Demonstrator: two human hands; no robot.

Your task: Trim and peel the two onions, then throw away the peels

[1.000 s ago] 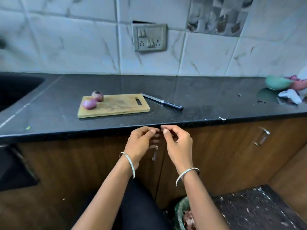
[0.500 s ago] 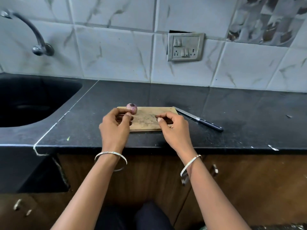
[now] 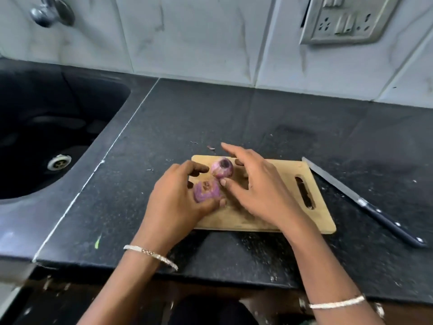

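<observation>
Nearest, a thin bangle (image 3: 150, 254) is worn on each wrist, above the front edge of the black counter (image 3: 234, 254). Just beyond, the left hand (image 3: 174, 202) is curled round the near onion (image 3: 207, 190), which is held between the thumb below and the fingers above, on the left part of the cutting board (image 3: 302, 221). The right hand (image 3: 260, 191) is spread wide with straight fingers, and nothing is gripped by it. Its thumb tip lies between the two bulbs, and the far onion (image 3: 222, 168) sits on the board inside the span of thumb and forefinger; whether it is touched cannot be told.

Both onions show glossy purple flesh and cut ends, so they are judged trimmed and largely peeled. Such bulbs can be expected to be small, light and firm, yet smooth and apt to slip or roll. They are best taken across the widest part between thumb and fingertips, and set down on a flat cut end.

Just right of the board the knife (image 3: 365, 205) lies untouched on the counter. A small peel scrap (image 3: 210, 147) is seen past the board's far edge. Farther off are the dark sink (image 3: 70, 109) to the left, then the tap (image 3: 50, 12) and the socket plate (image 3: 346, 19) on the tiled wall.
</observation>
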